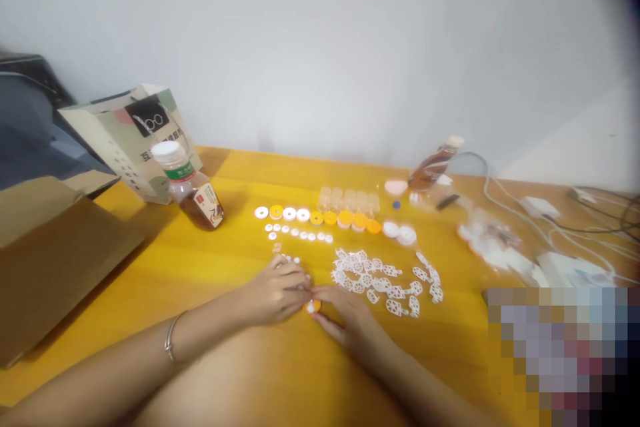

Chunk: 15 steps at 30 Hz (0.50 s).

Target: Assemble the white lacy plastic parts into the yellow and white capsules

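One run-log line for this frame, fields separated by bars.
left hand pinching small orange cap | right hand on same cap | white lattice pieces beside | yellow table

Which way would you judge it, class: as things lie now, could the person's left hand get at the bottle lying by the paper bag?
Probably yes. The left hand rests at the small orange piece, and the bottle lies farther back on its side. Only bare table shows between them.
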{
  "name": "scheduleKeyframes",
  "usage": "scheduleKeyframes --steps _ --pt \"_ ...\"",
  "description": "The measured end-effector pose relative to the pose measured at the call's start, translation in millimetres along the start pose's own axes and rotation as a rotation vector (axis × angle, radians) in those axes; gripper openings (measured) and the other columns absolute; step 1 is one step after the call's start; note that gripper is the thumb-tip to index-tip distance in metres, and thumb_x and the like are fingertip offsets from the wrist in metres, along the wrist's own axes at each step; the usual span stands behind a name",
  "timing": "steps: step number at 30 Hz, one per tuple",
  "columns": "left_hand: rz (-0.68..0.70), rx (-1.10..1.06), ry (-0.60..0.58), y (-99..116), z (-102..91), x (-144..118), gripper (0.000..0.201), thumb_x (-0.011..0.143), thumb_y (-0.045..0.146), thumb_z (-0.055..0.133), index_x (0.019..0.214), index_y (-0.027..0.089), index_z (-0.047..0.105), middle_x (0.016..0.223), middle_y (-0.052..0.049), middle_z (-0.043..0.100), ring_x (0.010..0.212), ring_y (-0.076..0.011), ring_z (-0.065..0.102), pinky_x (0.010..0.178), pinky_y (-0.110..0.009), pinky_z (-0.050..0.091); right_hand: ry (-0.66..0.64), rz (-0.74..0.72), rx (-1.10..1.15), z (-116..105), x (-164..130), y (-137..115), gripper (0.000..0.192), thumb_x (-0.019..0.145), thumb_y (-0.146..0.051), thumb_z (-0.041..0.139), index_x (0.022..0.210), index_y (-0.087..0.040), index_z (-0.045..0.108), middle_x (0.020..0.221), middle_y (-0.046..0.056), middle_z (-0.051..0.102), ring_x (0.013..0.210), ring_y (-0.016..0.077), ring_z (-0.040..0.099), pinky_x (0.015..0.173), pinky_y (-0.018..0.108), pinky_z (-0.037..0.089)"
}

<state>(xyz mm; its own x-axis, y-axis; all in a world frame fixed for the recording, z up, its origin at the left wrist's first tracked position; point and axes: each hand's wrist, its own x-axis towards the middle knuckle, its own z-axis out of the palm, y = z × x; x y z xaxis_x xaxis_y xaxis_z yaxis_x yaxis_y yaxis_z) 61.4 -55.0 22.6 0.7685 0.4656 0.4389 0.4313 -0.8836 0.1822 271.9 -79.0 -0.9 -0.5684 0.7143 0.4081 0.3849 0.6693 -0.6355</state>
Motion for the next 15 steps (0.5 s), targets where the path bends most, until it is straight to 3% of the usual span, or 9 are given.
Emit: scheduleKeyframes --steps 15 --pt "0.009 -0.004 -0.034 0.6 -2.7 -1.4 0.015 0.084 0.019 0.05 0.094 0.02 0.061 0.09 -0.003 0.064 0.094 -0.0153 0.054 0.085 -0.031 0.031 -0.016 -0.026 0.014 -1.4 0.9 -0.4 0.02 0.082 -0.014 0.051 0.099 -0.024 0.055 0.104 0.007 0.064 0.097 0.0178 0.06 0.085 0.033 0.049"
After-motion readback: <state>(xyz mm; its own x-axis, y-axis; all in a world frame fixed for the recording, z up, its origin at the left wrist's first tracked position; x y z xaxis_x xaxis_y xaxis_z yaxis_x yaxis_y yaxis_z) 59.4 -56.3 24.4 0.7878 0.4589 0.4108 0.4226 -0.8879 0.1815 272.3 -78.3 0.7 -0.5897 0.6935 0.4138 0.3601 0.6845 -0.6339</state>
